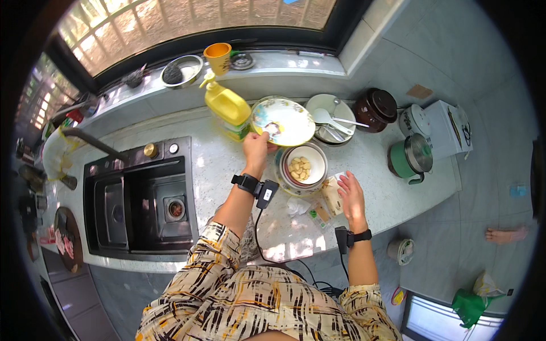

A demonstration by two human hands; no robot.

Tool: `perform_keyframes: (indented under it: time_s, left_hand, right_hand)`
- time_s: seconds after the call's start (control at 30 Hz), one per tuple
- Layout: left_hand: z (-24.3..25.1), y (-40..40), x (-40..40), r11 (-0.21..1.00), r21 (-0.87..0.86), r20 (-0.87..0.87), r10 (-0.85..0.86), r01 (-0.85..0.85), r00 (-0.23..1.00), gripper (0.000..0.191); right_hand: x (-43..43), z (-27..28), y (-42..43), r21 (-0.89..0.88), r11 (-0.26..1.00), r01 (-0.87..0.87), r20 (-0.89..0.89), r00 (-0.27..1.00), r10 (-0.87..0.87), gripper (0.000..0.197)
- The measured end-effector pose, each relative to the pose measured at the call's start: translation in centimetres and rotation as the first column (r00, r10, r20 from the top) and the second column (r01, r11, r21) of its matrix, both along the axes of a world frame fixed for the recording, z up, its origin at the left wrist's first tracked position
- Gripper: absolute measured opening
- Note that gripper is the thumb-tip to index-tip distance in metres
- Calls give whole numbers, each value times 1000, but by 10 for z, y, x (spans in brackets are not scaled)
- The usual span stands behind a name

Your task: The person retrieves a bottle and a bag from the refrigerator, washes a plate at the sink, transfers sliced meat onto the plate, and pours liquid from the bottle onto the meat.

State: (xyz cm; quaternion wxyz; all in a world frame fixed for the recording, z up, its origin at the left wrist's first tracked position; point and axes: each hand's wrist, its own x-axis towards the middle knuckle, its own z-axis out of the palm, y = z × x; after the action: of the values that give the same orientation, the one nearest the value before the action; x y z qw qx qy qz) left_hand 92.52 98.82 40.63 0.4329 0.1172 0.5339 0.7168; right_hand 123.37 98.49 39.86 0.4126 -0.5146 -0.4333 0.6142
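My left hand grips the near left rim of a white plate with a floral print and yellow edge. The plate is tilted above the counter. Just below it, a white bowl holding peeled garlic cloves sits on top of other nested bowls. My right hand is empty with its fingers apart, beside a beige tissue pack. A crumpled white tissue and a small clear package lie near the pack. Behind my left hand stands a yellow pump bottle.
Left is a black double sink with a faucet. Behind the bowls, a spoon-filled bowl stands by a brown lidded crock. A green electric pot stands right. Cables hang near the counter's front edge.
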Motion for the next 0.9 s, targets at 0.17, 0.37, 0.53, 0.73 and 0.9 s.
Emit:
perform_keyframes:
  time_s: [0.17,0.37,0.53,0.73,0.9]
  left_hand:
    - [25,-74,5,982,190,86,-37,20,996,30]
    - [23,-207,-18,966,246,207,-133,80,969,41]
    - [7,-316,-29,991,129,165,24,-45,986,39]
    - [-1,-436,-46,932,37,211,345,-360,914,47]
    - [-3,-504,-83,876,50,223,459,-480,860,47]
  right_hand:
    - [8,19,-25,92,990,104,-28,994,-102,59]
    - [-18,54,-76,158,986,-52,-82,995,65,50]
    - [-72,63,-107,159,943,-291,-125,942,312,43]
    - [-144,62,-165,124,830,-543,-169,813,557,40]
    - [-211,78,-215,138,676,-724,-102,669,736,37]
